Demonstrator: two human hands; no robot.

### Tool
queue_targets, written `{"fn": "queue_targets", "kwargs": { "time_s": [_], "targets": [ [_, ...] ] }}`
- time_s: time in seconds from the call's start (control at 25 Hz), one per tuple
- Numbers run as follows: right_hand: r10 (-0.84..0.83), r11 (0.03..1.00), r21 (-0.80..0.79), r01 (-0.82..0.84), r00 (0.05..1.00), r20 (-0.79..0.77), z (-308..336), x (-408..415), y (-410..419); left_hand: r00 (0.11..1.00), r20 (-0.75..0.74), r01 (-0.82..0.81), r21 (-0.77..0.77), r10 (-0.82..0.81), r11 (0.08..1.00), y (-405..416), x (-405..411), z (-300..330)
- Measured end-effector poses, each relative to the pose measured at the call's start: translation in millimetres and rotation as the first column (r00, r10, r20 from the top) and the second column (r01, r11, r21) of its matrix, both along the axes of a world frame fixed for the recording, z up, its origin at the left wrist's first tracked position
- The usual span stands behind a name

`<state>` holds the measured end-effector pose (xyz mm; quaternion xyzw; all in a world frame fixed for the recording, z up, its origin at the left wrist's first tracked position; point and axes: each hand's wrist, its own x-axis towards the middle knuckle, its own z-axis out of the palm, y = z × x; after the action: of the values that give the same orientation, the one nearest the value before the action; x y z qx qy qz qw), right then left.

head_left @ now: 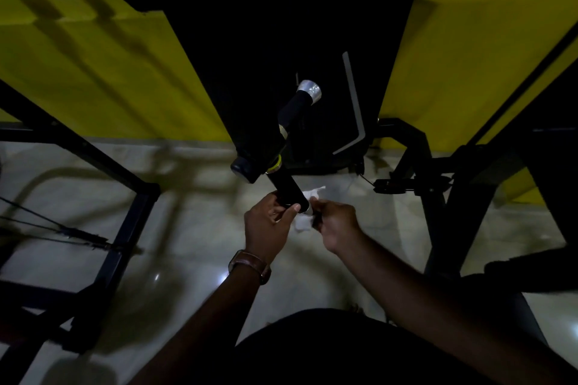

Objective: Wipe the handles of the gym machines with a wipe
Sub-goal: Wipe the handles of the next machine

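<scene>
A person is standing over a dark gym machine in a dimly lit room, looking down at both forearms reaching forward. The left hand is gripping the near end of a black padded handle, with the thumb lying across the grip's lower end. A brown leather watch strap is sitting on the left wrist. The right hand is pinching a crumpled white wipe and pressing it against the end of the same handle, so the wipe is sitting between the two hands, touching the handle's tip. One corner of the wipe is sticking up just to the right of the grip.

The handle is slanting up and away to a yellow ring where it is joining the machine's black arm. A second black grip with a silver end cap is angling further up behind it. Black steel frame bars are crossing the left side, and more frame is standing at the right. The floor is pale and glossy, catching small light reflections. The wall behind the machine is yellow.
</scene>
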<state>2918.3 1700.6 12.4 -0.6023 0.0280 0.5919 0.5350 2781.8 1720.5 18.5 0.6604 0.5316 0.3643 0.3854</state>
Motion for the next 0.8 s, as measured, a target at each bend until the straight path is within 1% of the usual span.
{"fn": "queue_targets", "kwargs": {
  "time_s": [0.04,0.08,0.12,0.16,0.2,0.24,0.28,0.32,0.36,0.4,0.44,0.48,0.52,0.56,0.6,0.64,0.68,0.72,0.76,0.8],
  "targets": [
    [-0.017,1.0,-0.009,0.019,0.984,0.177,2.1,-0.2,-0.1,1.0,-0.003,-0.002,0.005,0.002,1.0,0.5,-0.7,-0.9],
    [0.004,1.0,0.004,-0.006,0.94,0.341,3.1,0.1,0.3,1.0,-0.014,0.001,0.016,-0.001,1.0,0.9,-0.9,-1.5],
    [0.051,0.997,0.024,-0.069,0.89,0.453,5.1,-2.1,-0.1,0.999,-0.033,0.006,0.031,-0.005,1.0,1.4,-0.3,-2.2],
    [0.068,0.994,0.042,-0.102,0.866,0.496,7.0,-5.7,-1.0,0.999,-0.052,0.009,0.053,-0.006,0.999,2.1,0.6,-1.7],
    [0.066,0.993,0.059,-0.103,0.892,0.447,7.7,-9.1,-1.3,0.998,-0.062,0.009,0.065,-0.005,0.998,3.3,1.2,-2.0],
    [0.033,0.997,0.058,-0.053,0.952,0.303,6.3,-12.0,0.1,0.998,-0.056,0.014,0.061,-0.01,0.998,4.6,1.3,-2.4],
    [-0.012,0.999,0.044,0.006,0.991,0.13,6.6,-15.3,0.4,0.999,-0.038,0.019,0.045,-0.017,0.999,5.8,1.3,-3.2],
    [-0.055,0.998,0.008,0.055,0.998,0.03,5.4,-16.7,1.0,0.999,-0.024,0.026,0.029,-0.026,0.999,6.5,1.0,-4.4],
    [-0.094,0.995,-0.036,0.095,0.995,0.024,1.4,-15.4,2.4,0.999,-0.014,0.031,0.023,-0.03,0.999,6.4,0.7,-4.5],
    [-0.088,0.992,-0.084,0.096,0.991,0.099,-2.7,-12.2,2.8,0.999,-0.007,0.031,0.025,-0.031,0.999,6.1,0.1,-4.9],
    [-0.053,0.988,-0.13,0.084,0.972,0.227,-5.9,-9.4,1.2,1.0,-0.001,0.028,0.032,-0.028,0.999,5.7,-0.8,-5.3],
    [-0.002,0.986,-0.155,0.065,0.926,0.379,-3.5,-8.0,-2.5,1.0,0.01,0.024,0.038,-0.024,0.999,4.9,-1.7,-5.5],
    [0.049,0.988,-0.15,0.034,0.855,0.516,-1.2,-7.9,-6.4,1.0,0.022,0.019,0.038,-0.02,0.999,4.3,-2.2,-5.4],
    [0.1,0.992,-0.126,-0.025,0.762,0.64,0.9,-9.0,-11.0,0.999,0.031,0.021,0.036,-0.022,0.999,3.8,-2.7,-3.8],
    [0.159,0.987,-0.12,-0.104,0.634,0.757,4.2,-10.4,-14.8,0.999,0.037,0.026,0.028,-0.027,0.999,4.1,-2.7,-2.0],
    [0.22,0.971,-0.143,-0.192,0.484,0.847,7.3,-10.7,-17.2,0.998,0.048,0.035,0.018,-0.036,0.999,4.7,-2.8,0.3],
    [0.264,0.946,-0.175,-0.274,0.334,0.905,9.6,-9.7,-18.8,0.997,0.063,0.038,0.007,-0.039,0.999,5.2,-3.3,2.6],
    [0.282,0.92,-0.192,-0.34,0.239,0.929,14.2,-6.1,-18.0,0.996,0.079,0.037,-0.006,-0.036,0.999,6.2,-4.6,4.9],
    [0.276,0.903,-0.178,-0.391,0.211,0.938,22.7,-1.4,-16.2,0.994,0.106,0.035,-0.026,-0.032,0.999,7.6,-6.1,9.0],
    [0.251,0.9,-0.139,-0.413,0.231,0.94,34.8,2.5,-14.1,0.988,0.151,0.034,-0.055,-0.026,0.998,9.5,-8.0,13.5]
  ]
}}
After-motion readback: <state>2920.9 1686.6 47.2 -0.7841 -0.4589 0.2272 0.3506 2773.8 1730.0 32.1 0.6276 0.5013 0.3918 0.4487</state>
